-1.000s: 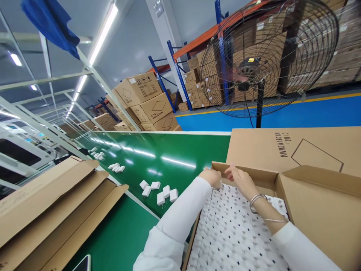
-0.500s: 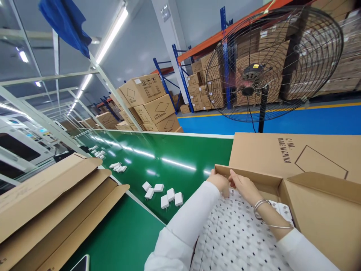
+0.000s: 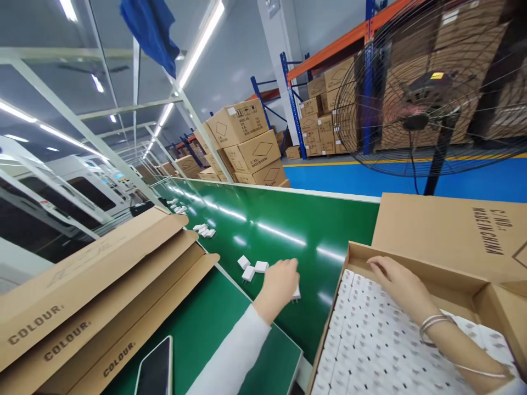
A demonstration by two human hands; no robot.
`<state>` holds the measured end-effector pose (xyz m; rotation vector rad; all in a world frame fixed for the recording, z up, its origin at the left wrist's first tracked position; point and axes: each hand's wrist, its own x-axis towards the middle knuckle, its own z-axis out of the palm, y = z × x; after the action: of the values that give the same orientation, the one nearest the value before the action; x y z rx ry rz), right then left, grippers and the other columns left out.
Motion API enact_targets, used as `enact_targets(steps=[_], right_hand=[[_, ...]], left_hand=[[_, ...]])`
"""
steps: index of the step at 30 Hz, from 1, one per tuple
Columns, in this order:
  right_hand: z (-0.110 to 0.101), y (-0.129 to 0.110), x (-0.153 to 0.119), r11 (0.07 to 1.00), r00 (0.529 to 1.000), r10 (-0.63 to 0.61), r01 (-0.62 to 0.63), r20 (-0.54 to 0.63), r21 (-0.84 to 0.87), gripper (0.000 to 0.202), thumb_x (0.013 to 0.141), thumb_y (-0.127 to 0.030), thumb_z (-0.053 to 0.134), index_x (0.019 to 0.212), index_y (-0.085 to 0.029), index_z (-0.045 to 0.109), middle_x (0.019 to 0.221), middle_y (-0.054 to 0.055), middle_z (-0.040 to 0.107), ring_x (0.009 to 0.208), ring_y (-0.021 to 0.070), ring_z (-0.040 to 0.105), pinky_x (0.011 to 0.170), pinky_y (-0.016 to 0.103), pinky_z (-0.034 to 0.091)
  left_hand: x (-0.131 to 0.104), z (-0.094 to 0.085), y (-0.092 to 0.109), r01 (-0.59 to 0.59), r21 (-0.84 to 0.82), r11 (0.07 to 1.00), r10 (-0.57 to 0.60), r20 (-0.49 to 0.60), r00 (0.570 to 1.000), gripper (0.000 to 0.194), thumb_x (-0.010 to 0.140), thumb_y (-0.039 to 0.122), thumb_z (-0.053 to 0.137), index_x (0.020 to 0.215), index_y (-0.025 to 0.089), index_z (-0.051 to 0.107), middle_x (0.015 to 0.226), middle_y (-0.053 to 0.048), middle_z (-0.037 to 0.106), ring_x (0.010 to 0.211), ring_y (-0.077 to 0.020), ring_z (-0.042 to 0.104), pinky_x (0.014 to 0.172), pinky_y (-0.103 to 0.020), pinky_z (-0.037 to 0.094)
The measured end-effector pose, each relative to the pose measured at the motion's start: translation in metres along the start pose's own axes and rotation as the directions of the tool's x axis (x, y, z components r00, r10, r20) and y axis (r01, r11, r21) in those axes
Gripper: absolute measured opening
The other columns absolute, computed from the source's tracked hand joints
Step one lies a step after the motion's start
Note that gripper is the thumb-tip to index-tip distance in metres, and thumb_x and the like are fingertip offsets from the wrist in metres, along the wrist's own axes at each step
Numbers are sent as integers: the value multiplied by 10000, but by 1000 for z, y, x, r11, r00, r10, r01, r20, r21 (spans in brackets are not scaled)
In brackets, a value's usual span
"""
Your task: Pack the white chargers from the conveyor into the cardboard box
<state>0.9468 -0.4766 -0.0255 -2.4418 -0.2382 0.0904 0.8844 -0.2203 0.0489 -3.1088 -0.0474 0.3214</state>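
Observation:
On the green belt (image 3: 321, 219), my left hand (image 3: 278, 288) is curled over a cluster of white plug chargers. One charger (image 3: 297, 294) shows beside its fingers, prongs downward; the hand covers the rest. Just left of it lie loose chargers, one of them (image 3: 261, 266) close to the knuckles. Over the open cardboard box (image 3: 354, 249) at the right hovers my right hand (image 3: 397, 278), fingers loosely bent and slightly apart, with nothing visible in them. Below it, closely packed rows of white chargers (image 3: 366, 334) fill much of the box, prongs up. Two bracelets (image 3: 434, 323) circle the right wrist.
Flattened cartons (image 3: 102, 274) lie stacked at the left, near a phone (image 3: 155, 367). More chargers (image 3: 203, 230) sit farther along the belt. A large fan (image 3: 428, 109) stands behind a carton (image 3: 444, 225). Stacked boxes (image 3: 255, 151) and racks are beyond the belt.
My left hand has left the box's far corner and moved left to the chargers on the belt. The right hand stays over the box, its fingers drawn apart. The view has turned left.

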Motion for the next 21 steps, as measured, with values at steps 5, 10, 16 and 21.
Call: enact_targets(steps=[5, 10, 16, 21], right_hand=[[44, -89, -7, 943, 952, -253, 282, 171, -175, 267, 926, -299, 316, 986, -240, 570, 1021, 50, 613, 985, 210, 560, 823, 344, 428], [120, -153, -11, 882, 921, -129, 276, 367, -382, 340, 845, -369, 591, 1103, -151, 560, 1007, 81, 614, 912, 220, 591, 789, 404, 484], [139, -139, 9, 876, 918, -13, 202, 397, -438, 342, 883, -387, 564, 1142, -166, 542, 973, 54, 618, 856, 176, 597, 797, 385, 499], [110, -134, 44, 907, 956, -40, 157, 292, -391, 334, 894, -318, 522, 1163, -121, 503, 993, 72, 603, 843, 183, 592, 793, 391, 479]], left_hand=[[-12, 54, -62, 297, 6, 955, -296, 89, 951, 386, 841, 292, 465, 1155, 70, 503, 969, -198, 664, 934, -349, 640, 753, -438, 480], [4, 82, -62, 346, -74, 935, -339, 97, 936, 365, 810, 260, 501, 1137, 98, 503, 1051, -173, 633, 995, -310, 626, 782, -376, 472], [13, 78, -53, 322, -192, 927, -326, 9, 945, 419, 906, 274, 360, 1304, 147, 345, 1186, -161, 524, 959, -244, 631, 768, -338, 474], [27, 86, -27, 306, -269, 913, -307, 39, 951, 511, 853, 314, 509, 1303, 113, 376, 1075, -176, 570, 970, -311, 615, 751, -382, 483]])
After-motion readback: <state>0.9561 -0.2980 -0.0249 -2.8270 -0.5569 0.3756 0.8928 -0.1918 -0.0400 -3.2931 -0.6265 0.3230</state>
